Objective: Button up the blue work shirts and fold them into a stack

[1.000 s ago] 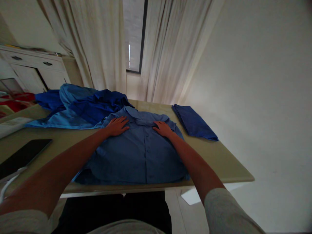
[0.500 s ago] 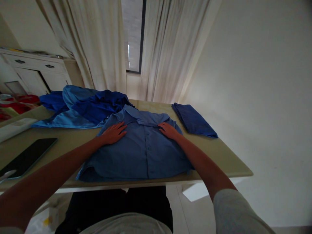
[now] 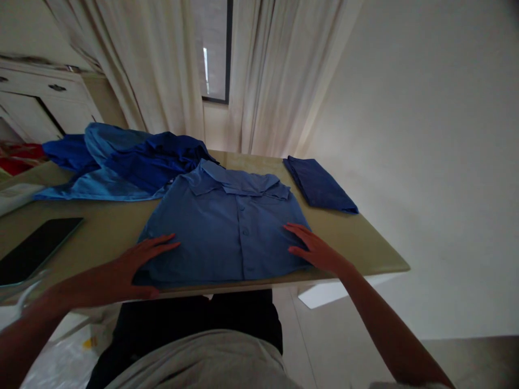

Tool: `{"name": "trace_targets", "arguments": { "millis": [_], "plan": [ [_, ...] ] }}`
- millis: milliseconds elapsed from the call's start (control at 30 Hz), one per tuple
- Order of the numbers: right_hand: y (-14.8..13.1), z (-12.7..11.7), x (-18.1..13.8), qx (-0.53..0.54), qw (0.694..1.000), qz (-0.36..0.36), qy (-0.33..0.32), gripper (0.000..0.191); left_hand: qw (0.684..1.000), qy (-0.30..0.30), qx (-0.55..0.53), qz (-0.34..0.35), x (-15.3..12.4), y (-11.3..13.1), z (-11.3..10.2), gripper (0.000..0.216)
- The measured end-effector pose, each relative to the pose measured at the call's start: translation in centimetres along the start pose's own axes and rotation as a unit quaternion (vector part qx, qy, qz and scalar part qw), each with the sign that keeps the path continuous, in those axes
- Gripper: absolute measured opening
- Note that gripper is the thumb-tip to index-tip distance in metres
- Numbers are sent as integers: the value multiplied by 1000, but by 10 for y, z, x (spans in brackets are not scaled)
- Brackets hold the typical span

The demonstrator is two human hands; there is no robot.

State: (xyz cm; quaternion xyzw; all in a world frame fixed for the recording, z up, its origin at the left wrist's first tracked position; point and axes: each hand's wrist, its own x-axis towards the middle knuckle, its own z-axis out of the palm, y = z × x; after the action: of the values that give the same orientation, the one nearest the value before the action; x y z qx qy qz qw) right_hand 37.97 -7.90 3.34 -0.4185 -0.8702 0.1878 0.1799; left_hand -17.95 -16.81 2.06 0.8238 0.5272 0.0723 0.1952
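A blue button-up shirt [image 3: 227, 227] lies folded, collar away from me, on the beige table [image 3: 357, 243]. My left hand [image 3: 140, 259] rests flat with fingers stretched out on the shirt's near left corner. My right hand [image 3: 314, 248] lies flat and open on its near right corner, by the table's front edge. Neither hand holds anything.
A heap of unfolded blue garments [image 3: 121, 162] lies at the back left. A folded dark blue cloth [image 3: 320, 186] sits at the back right. A dark tablet [image 3: 36, 248] lies at the left. Curtains [image 3: 279, 75] and a white cabinet [image 3: 36, 97] stand behind.
Both hands have slid from the shirt's collar area down toward me, ending at its near corners. The shirt front looks flatter.
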Motion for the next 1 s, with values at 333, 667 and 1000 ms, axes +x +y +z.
{"name": "trace_targets", "arguments": {
  "millis": [333, 667, 1000],
  "plan": [
    [-7, 25, -91, -13, 976, 72, 205, 27, 953, 256, 16, -159, -39, 12, 23, 47],
    [-17, 7, -70, 18, 961, 127, 246, 31, 941, 297, 40, -158, -45, 17, 7, 48],
    [-29, 24, -70, 31, 952, 191, 237, 39, 961, 258, 76, -64, -40, 6, 37, 46]
  ]
}}
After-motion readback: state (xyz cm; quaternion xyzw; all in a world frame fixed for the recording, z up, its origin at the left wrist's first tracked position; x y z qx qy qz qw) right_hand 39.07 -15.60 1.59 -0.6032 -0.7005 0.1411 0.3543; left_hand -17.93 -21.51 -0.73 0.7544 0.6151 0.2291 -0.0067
